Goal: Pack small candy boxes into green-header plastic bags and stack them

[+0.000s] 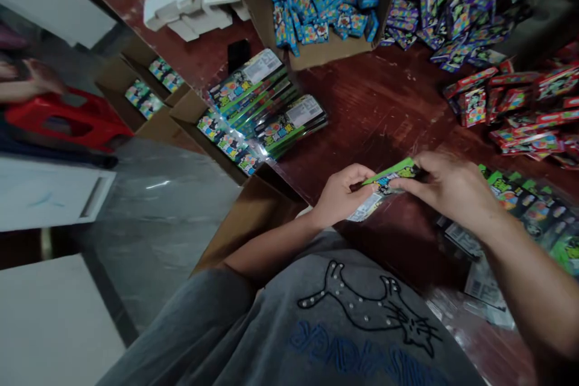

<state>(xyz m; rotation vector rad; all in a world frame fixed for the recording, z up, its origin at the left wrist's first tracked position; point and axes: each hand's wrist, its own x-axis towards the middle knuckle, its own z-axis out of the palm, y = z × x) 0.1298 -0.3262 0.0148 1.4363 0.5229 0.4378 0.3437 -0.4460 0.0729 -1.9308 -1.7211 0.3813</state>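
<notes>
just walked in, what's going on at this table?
A person holds a green-and-black packet in both hands, the left hand and right hand each gripping it above the dark red table. Similar packets lie beside the right arm; more are stacked near the table's left edge. Small blue packs sit in an open carton; purple packs and red packs lie heaped to the right.

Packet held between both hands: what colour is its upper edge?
The upper edge is bright green; head view.
</notes>
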